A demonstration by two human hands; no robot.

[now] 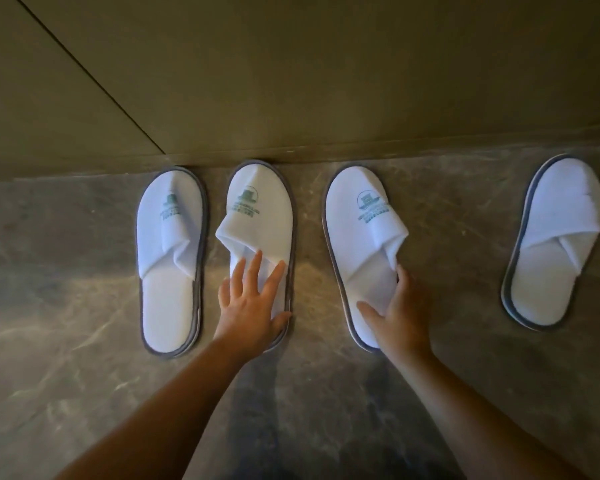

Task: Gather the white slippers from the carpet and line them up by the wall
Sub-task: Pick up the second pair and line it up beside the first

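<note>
Several white slippers with grey edging lie on the floor, toes toward the wall (326, 81). The leftmost slipper (168, 271) and the second slipper (260, 209) lie close together with their toes at the wall's base. My left hand (250, 303) rests flat on the second slipper's insole, fingers spread. The third slipper (361, 244) is angled slightly, its heel swung right. My right hand (399, 313) grips its heel end, thumb on the insole and fingers curled over the right edge. A fourth slipper (551, 254) lies apart at the right, tilted and showing no logo.
The floor (84, 375) is dark grey-brown marbled stone. The olive wall has a seam line running diagonally at the upper left. A wide gap separates the third and fourth slippers.
</note>
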